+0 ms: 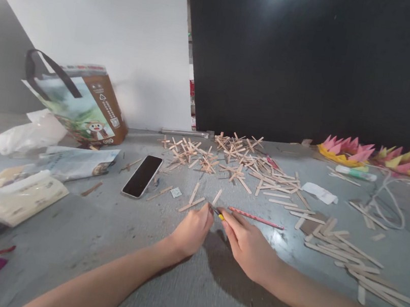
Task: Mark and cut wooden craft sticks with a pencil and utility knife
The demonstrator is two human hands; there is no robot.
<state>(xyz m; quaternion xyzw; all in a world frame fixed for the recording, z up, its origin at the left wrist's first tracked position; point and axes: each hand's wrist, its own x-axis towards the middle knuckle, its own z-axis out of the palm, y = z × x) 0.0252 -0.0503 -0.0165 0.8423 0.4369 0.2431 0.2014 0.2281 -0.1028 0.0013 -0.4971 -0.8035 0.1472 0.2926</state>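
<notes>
My left hand (194, 228) is closed, its fingertips pinched together over the middle of the grey table. What it grips is hidden by its own fingers. A wooden craft stick (217, 197) shows just beyond these fingertips; I cannot tell whether it is held. My right hand (249, 242) is closed around a small dark tool with a yellow part (221, 217), whose tip points at the left fingers. Behind the right fingers lies a red patterned pencil (257, 218). Two more craft sticks (192, 204) lie touching or crossed just past my left hand.
Beyond my hands is a heap of crossed craft sticks (227, 156). Loose sticks (341, 248) spread to the right, near a glue stick (356, 173), a white cable and paper crowns (346, 149). Leftward are a phone (142, 176), plastic packets (27, 197) and a carry bag (81, 104).
</notes>
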